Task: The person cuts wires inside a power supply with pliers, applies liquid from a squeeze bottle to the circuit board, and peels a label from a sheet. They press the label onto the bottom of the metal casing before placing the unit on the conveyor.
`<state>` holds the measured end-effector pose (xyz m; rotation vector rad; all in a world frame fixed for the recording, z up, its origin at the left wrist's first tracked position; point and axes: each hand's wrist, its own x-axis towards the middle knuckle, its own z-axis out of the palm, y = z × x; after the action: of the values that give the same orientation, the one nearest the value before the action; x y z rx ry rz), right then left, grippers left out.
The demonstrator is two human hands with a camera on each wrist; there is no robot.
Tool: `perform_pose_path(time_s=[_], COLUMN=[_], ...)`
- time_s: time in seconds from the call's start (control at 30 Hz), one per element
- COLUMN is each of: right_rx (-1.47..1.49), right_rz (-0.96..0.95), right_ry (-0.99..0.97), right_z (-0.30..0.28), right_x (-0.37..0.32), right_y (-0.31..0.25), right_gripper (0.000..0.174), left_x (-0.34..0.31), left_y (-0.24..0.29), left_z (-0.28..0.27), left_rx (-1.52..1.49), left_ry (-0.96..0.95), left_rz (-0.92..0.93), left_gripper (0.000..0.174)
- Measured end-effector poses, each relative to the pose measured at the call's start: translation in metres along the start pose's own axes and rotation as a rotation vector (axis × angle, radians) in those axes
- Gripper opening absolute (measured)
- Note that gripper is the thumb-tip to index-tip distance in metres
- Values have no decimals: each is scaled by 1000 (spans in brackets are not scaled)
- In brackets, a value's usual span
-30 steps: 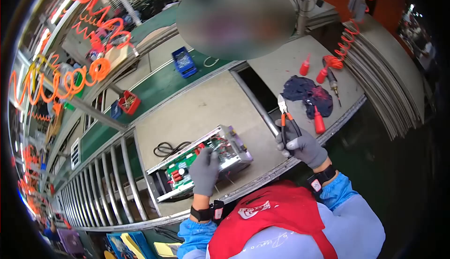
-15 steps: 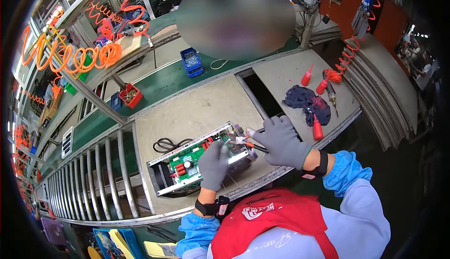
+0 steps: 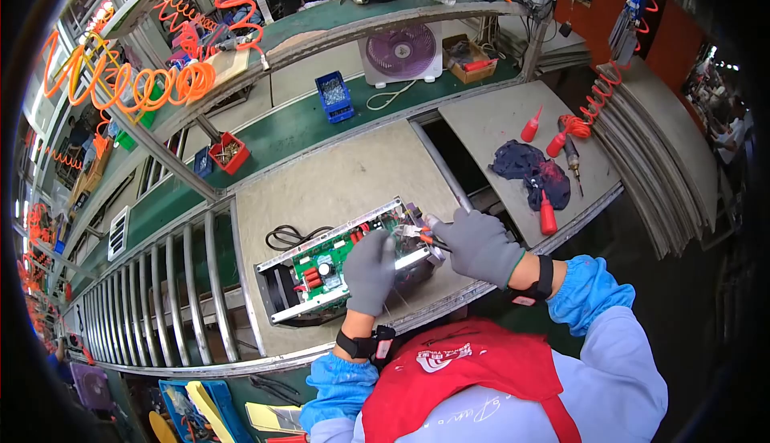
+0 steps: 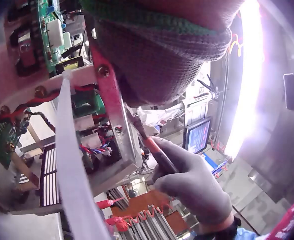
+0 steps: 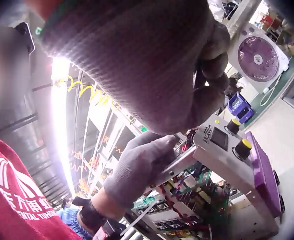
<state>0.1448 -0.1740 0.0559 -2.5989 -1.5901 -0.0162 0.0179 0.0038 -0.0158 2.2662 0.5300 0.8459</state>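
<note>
An open metal-cased electronic unit [image 3: 293, 295] with a green circuit board lies on the bench. My gloved left hand [image 3: 370, 273] lies over its near side, fingers reaching inside; whether they pinch something there I cannot tell. In my gloved right hand [image 3: 481, 246] I grip diagonal cutters [image 3: 423, 237] with orange and black handles, their jaws at the unit's right end among the wires. A white cable tie [image 4: 71, 165] sticks out of the casing in the left wrist view. The right wrist view shows the end panel [image 5: 220, 142] with yellow-capped knobs [image 5: 243, 148].
A black cord [image 3: 290, 237] lies behind the unit. Farther back stand a blue bin [image 3: 334, 99], a red bin [image 3: 230, 154] and a purple fan [image 3: 401, 51]. To the right are red bottles [image 3: 548, 217], a dark rag [image 3: 517, 162] and a screwdriver [image 3: 572, 158]. Metal rollers [image 3: 188, 282] run left.
My right hand has brought the cutters from the bench's right side leftward to the unit's right end. The left hand has shifted slightly right along the unit.
</note>
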Motion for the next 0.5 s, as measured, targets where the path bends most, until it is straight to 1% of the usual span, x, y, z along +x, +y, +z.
perform_pose_path(time_s=[0.07, 0.1, 0.13, 0.17, 0.2, 0.23, 0.3, 0.33, 0.37, 0.43, 0.47, 0.5], right_rx=[81, 147, 212, 277, 341, 368, 417, 387, 362, 307, 273, 275], right_rz=[15, 22, 30, 38, 14, -4, -41, -33, -49, -85, -78, -67], right_ry=[-20, -4, 12, 30, 7, -27, -90, -149, -124, -71, -92, -79], right_z=[-4, -3, -1, 2, 9, 18, 41, 57, 68, 88, 98, 102], right_x=[-10, -18, -27, -35, -45, -54, -69, -73, -74, -71, -70, -68], right_y=[2, 1, 1, 1, 0, -3, -12, -16, -20, -28, -33, -37], right_gripper=[65, 64, 62, 60, 67, 70, 76, 83, 84, 85, 86, 86], left_x=[2, 0, -5, -9, -20, -35, -67, -81, -90, -109, -115, -115], left_y=[-1, -1, 1, 7, 18, 24, 12, 7, 1, -13, -15, -16], left_z=[-10, -19, -30, -45, -64, -79, -95, -100, -95, -81, -75, -69], left_rx=[-74, -108, -98, -11, 60, 130, 39, -7, 64, 172, 228, 227], left_ry=[45, 68, 136, 200, 210, 220, 77, 8, -50, -184, -242, -282], left_rz=[23, 31, 99, 171, 159, 148, 94, 68, 101, 114, 121, 159], left_gripper=[14, 14, 15, 16, 17, 18, 21, 23, 29, 33, 44, 47])
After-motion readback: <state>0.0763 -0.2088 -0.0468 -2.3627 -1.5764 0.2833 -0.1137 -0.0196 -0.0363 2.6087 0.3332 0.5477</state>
